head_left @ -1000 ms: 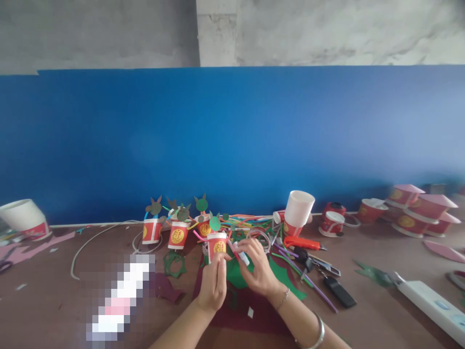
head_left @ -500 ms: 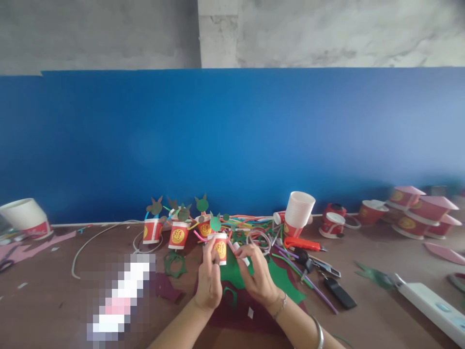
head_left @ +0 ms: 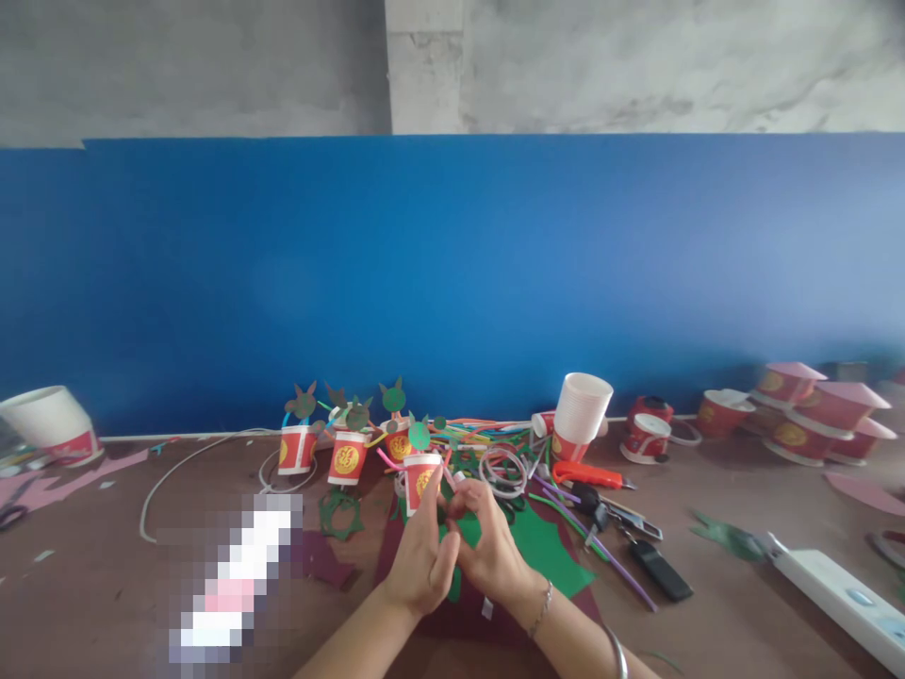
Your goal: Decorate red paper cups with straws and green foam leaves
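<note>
My left hand (head_left: 422, 556) and my right hand (head_left: 485, 545) meet just in front of a small red paper cup (head_left: 419, 481) with a gold emblem and a green cut-out on a straw. Both hands have their fingers pinched together near the cup's right side. My right hand grips a small white tube (head_left: 458, 479), only partly visible. What my left fingers pinch is hidden. A green paper sheet (head_left: 544, 552) and a dark maroon sheet (head_left: 467, 618) lie under the hands.
Three more decorated red cups (head_left: 346, 457) stand behind. Coloured straws (head_left: 487, 432), a stack of white cups (head_left: 580, 415), an orange cutter (head_left: 586, 473), scissors (head_left: 612, 509), a black fob (head_left: 661, 571), a white device (head_left: 841, 594) and pink-lidded cups (head_left: 813, 405) lie right. A blue wall (head_left: 452, 283) backs the table.
My hands have drawn closer together and a little toward me. The left hand has let go of the red cup's side, and the cup now stands on the table.
</note>
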